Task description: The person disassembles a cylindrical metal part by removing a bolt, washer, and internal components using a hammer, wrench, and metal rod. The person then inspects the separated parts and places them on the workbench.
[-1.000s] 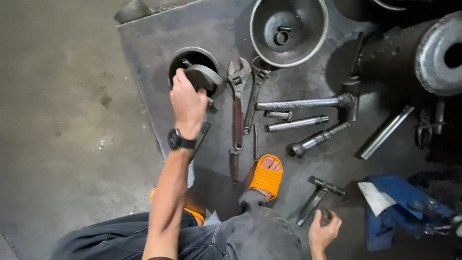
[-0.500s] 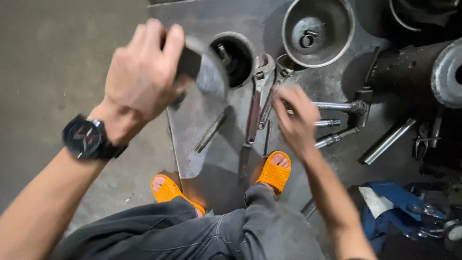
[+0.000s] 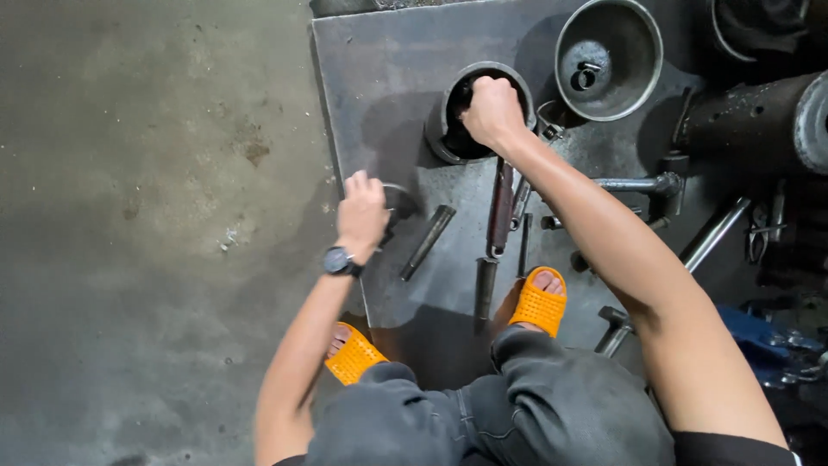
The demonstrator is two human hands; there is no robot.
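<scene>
Metal ring [image 3: 448, 112] now under right hand [image 3: 492, 110], left hand [image 3: 362, 211] lowered.

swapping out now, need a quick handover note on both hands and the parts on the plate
Left hand: closed on a small round metal part at the steel plate's left edge.
Right hand: fist closed at the rim of the metal ring, reaching into its opening; what it grips is hidden.
Pipe wrench and short rod lie loose on the plate, untouched.
Done: ring sits flat on the plate.
Left: small round part is not in the ring.
</scene>
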